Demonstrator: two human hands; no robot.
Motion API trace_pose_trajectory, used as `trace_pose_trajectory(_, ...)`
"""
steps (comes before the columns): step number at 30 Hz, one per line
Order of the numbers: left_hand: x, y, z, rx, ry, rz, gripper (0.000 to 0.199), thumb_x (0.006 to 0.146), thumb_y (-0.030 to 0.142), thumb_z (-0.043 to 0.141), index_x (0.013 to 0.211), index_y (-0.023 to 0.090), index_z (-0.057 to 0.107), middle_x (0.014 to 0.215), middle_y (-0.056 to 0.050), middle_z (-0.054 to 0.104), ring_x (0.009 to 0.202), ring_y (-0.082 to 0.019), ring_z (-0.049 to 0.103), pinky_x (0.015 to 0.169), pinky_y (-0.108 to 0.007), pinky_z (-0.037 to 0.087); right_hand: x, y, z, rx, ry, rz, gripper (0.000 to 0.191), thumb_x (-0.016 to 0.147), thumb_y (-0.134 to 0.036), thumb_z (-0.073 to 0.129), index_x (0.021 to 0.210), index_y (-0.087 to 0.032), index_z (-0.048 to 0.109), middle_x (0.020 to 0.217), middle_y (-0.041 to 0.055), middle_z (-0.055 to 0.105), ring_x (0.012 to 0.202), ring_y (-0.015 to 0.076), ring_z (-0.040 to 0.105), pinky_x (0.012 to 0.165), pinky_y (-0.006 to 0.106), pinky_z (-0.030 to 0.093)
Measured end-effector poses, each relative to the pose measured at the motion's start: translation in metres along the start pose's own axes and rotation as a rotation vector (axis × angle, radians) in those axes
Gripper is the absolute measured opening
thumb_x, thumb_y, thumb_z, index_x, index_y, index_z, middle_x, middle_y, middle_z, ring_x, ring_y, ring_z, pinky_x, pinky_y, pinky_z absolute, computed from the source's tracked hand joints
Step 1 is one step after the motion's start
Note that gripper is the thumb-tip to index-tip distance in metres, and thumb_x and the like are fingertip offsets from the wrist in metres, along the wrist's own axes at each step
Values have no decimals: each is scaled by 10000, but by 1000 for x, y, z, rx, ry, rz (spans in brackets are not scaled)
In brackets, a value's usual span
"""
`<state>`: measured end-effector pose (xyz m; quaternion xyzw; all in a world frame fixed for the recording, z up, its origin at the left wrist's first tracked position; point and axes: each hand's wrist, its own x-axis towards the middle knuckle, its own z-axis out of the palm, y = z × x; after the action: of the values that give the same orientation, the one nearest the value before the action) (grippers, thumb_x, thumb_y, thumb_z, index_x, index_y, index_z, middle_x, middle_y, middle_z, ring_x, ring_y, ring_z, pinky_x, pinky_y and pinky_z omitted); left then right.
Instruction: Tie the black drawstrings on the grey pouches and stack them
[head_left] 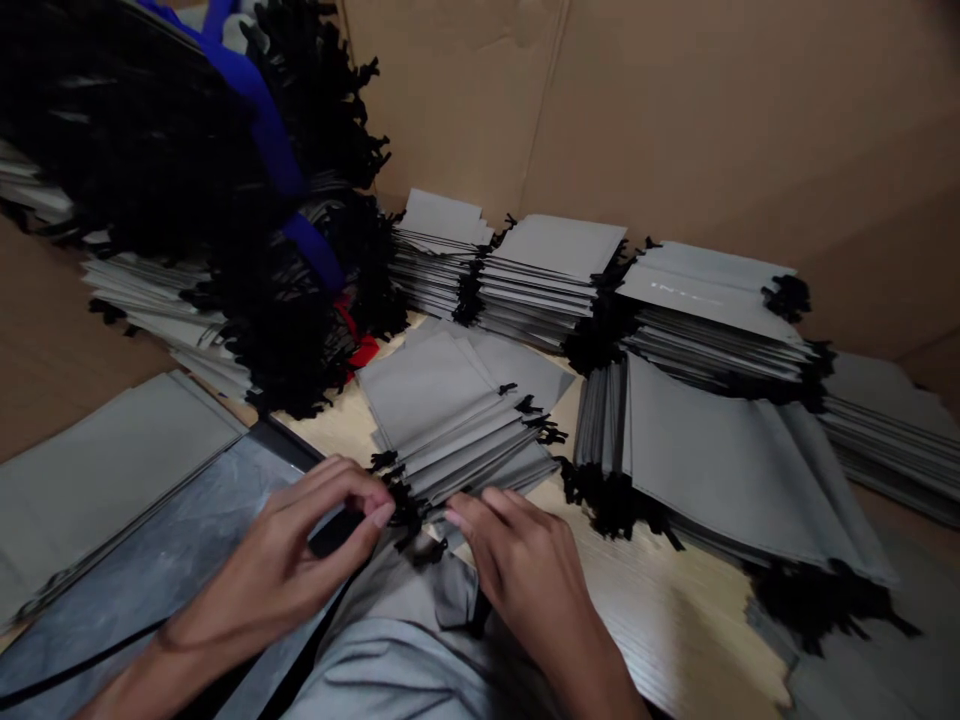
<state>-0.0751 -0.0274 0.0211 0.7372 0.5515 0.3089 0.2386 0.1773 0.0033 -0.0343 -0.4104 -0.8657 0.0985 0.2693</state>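
Observation:
A fanned pile of flat grey drawstring pouches (431, 395) with black knotted cord ends lies in front of me. At its near left corner, my left hand (315, 530) is closed, thumb and index finger pinched beside a black drawstring (405, 505). What exactly sits between those fingertips is partly hidden. My right hand (525, 560) has its fingers curled at the near edge of the same pile, pressed on a grey pouch there. Below both hands, a grey pouch with black cord seems to lie over my lap, partly covered.
Tied stacks of pouches (555, 245) line the cardboard wall (675, 110). A large black-corded heap with a blue strap (262, 130) rises at the left. Another stack (720, 460) leans at the right on the wooden tabletop (660, 610). A dark glossy panel (172, 550) lies left.

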Motion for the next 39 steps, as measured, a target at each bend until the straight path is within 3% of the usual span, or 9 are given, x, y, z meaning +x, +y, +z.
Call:
trace_pose_trajectory(4,-12,-3,11,-12,-159,-112,122,1026,363,700,1098,295,771,961,-7,815,845,-200,777,739,-245,592,3,-2,-3,0,-18,16,195,1120,-231,544,1149,-259,735,902,12,752,803,189,703,657,294,410)
trace_pose_trajectory(11,-17,-10,46,-360,4,-356,284,929,460,802,1149,281,796,1016,-35,850,920,-238,810,850,-304,661,2,-1,-11,28,-61,34,176,1123,-270,552,1184,-266,717,943,10,728,849,205,697,685,318,425)
trace_pose_trajectory(15,-18,-16,47,-504,-64,-506,326,956,523,785,1184,292,813,1112,-56,859,1062,-269,795,924,-328,641,3,1,-17,39,-131,41,129,1108,-259,587,1135,-266,714,941,5,703,855,206,689,687,315,430)
trace_pose_trajectory(17,-19,-18,47,-539,-98,-527,327,945,512,810,1185,290,819,1122,-66,858,1085,-269,782,941,-323,627,4,2,-20,49,-153,50,125,1107,-246,586,1095,-261,710,925,0,692,850,205,686,676,316,430)
trace_pose_trajectory(21,-15,-20,52,-682,-49,-553,356,874,469,902,1145,263,797,1058,-75,856,1006,-245,786,890,-305,636,2,4,-23,102,-158,73,143,1109,-226,561,1136,-267,695,941,0,696,869,205,692,682,312,449)
trace_pose_trajectory(25,-10,-18,56,-713,-33,-563,353,821,437,949,1056,241,772,984,-54,845,971,-242,806,885,-302,655,-6,5,-21,252,-49,89,212,1096,-237,590,1304,-266,619,1085,16,734,1002,210,710,800,320,506)
trace_pose_trajectory(29,-10,-12,57,-665,71,-686,438,745,496,976,1037,238,778,1014,-53,857,1044,-280,820,906,-304,667,-10,2,-13,449,23,58,175,1042,-188,664,1194,-261,618,1062,-18,758,1004,176,713,861,298,514)
trace_pose_trajectory(35,-8,-3,52,-537,7,-637,307,814,511,894,935,233,843,867,-33,857,890,-248,821,802,-255,649,-9,-1,-1,504,109,5,186,1023,-165,687,1174,-255,628,1015,-23,770,935,158,700,851,281,526)
trace_pose_trajectory(39,-10,-10,52,-514,-7,-616,258,836,476,882,916,232,855,848,-35,869,834,-235,827,744,-239,650,-7,-3,-2,487,120,-32,195,1010,-129,679,1163,-237,625,982,-20,754,888,153,680,781,277,516)
